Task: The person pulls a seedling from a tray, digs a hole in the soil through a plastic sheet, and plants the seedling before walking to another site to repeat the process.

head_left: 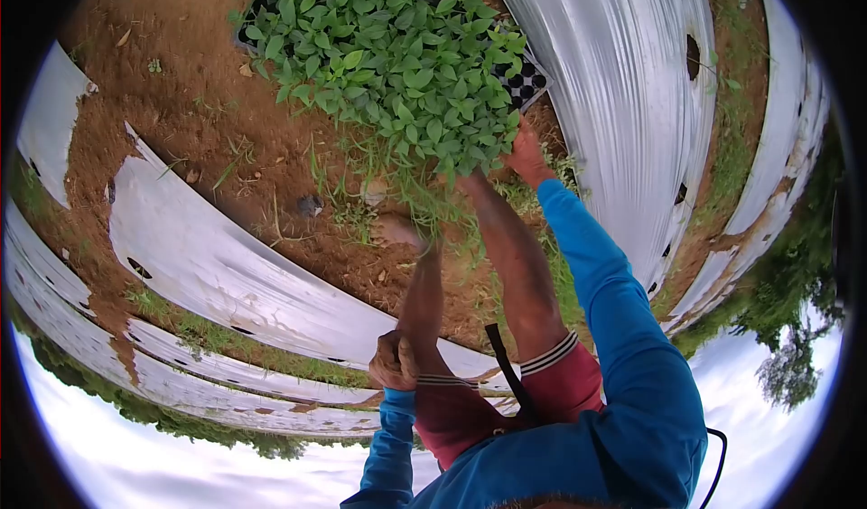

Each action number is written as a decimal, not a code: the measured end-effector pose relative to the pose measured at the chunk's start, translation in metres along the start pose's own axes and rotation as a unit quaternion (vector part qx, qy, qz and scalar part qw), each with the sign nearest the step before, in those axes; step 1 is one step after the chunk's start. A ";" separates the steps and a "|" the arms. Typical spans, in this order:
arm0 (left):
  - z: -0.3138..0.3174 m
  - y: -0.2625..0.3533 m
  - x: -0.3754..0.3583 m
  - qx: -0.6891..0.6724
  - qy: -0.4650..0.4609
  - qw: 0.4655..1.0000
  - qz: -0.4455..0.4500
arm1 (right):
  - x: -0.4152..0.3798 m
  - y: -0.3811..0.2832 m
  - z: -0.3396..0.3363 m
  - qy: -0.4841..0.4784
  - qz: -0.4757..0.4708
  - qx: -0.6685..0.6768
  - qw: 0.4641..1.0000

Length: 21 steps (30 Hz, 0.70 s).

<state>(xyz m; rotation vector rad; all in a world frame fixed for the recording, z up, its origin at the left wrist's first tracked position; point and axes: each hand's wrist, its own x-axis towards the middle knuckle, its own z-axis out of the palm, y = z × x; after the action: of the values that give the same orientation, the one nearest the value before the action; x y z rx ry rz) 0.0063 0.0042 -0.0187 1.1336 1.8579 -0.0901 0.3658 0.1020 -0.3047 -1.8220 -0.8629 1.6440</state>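
Densely leafed green seedlings (397, 66) fill most of a black cell tray (539, 83) lying on the soil. Several bare cells show at its right corner. My right hand (528, 154) is at the tray's near right edge, with bent fingers among the outer leaves. Foliage covers the fingertips, so what they grip cannot be made out. Resting at my knee, my left hand (393, 360) has its fingers curled closed; nothing identifiable shows in it.
Silvery plastic mulch (623, 66) with planting holes covers a raised bed along the tray's right side. Another plastic-covered bed (208, 220) runs across the left and behind my legs. Grass tufts (361, 166) and brown soil (172, 84) lie between them.
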 end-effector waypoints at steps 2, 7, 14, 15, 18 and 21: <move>0.002 -0.004 0.000 0.001 0.016 1.000 0.015 | 0.000 -0.002 -0.001 -0.001 -0.043 -0.154 0.987; 0.002 -0.006 0.001 0.001 0.016 1.000 0.018 | -0.001 0.014 -0.004 0.020 -0.063 -0.287 0.956; -0.002 -0.003 0.003 -0.002 0.007 1.000 0.017 | -0.002 -0.004 -0.002 0.041 -0.100 -0.266 0.958; -0.002 -0.004 0.004 -0.005 0.007 1.000 0.017 | -0.003 -0.007 -0.003 0.035 -0.089 -0.286 0.953; -0.003 -0.005 0.004 -0.016 0.004 1.000 0.018 | -0.012 -0.014 -0.007 0.046 -0.078 -0.353 0.931; -0.004 -0.009 0.003 -0.022 0.009 1.000 0.017 | -0.020 -0.016 -0.006 0.105 -0.077 -0.358 0.925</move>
<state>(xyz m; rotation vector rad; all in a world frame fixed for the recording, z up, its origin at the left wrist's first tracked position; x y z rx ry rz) -0.0033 0.0032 -0.0222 1.1390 1.8458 -0.0195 0.3688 0.0974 -0.2795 -2.2642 -1.6022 1.0646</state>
